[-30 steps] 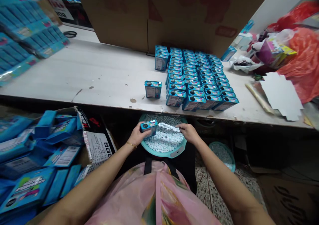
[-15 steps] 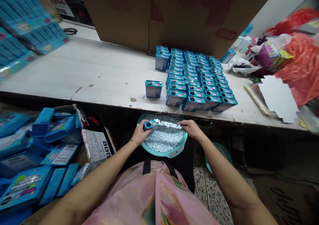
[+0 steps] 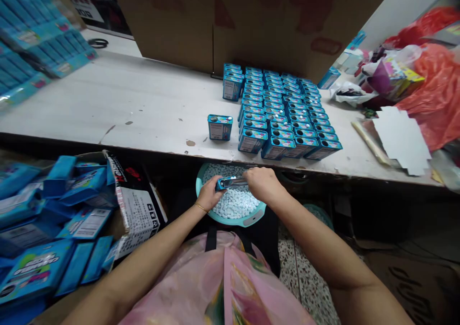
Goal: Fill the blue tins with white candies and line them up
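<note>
My left hand (image 3: pixel 210 194) is closed around a small blue tin (image 3: pixel 220 184), held over a turquoise basin (image 3: pixel 247 221). Small white pellets (image 3: pixel 235 206), like mints, fill the basin. In my right hand (image 3: pixel 265 183) is a narrow, shiny scoop (image 3: pixel 237 182), its far end at the top of the tin. The scoop looks tilted, and my fingers hide its near end. On the table edge in front stands a single blue tin (image 3: pixel 220 128). To its right are close rows of similar tins (image 3: pixel 283 145), many with a dark round opening on top.
A carton (image 3: pixel 138 210) of loose blue tins (image 3: pixel 36 267) stands at my left. Wrapped stacks of blue packs (image 3: pixel 46 37) and scissors (image 3: pixel 98 42) lie at the table's far left. A large cardboard box (image 3: pixel 251 23) blocks the back. Plastic bags (image 3: pixel 431 95) crowd the right.
My right hand has risen and moved left toward the tin, tipping the scoop. The line of pellets lying along the scoop no longer shows. My left hand has shifted slightly right with the tin.
</note>
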A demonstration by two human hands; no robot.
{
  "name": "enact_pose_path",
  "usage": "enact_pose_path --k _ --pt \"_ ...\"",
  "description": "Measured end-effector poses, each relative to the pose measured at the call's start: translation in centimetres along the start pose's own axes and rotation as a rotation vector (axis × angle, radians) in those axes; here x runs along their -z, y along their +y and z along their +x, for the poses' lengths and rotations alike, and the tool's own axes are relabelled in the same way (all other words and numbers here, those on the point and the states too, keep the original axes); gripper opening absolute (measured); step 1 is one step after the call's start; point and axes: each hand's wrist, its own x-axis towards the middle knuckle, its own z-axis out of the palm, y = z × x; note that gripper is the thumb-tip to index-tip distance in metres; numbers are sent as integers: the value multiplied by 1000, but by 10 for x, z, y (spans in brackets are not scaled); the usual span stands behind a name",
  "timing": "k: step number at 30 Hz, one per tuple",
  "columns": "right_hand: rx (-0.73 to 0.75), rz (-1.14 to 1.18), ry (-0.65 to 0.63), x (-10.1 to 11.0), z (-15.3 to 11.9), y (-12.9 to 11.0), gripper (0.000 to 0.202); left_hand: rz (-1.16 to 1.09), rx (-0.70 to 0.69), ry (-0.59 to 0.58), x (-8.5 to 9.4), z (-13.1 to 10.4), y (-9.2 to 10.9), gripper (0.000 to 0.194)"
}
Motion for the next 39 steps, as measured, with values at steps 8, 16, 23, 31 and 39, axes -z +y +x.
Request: enact_pose_path --k 8,16,23,31,39 --pt "-221 86 -92 -92 -5 50 29 -347 318 122 4 2 -28 45" --pt "-257 396 -37 -172 47 -19 33 -903 575 39 -23 4 -17 51" --pt "-244 626 63 -173 37 17 29 -692 348 42 31 -7 -6 50" --pt "-185 561 136 -110 4 53 26 -299 182 83 27 -7 -10 43" --pt "-123 520 123 -80 11 64 26 -265 189 137 19 2 -2 45"
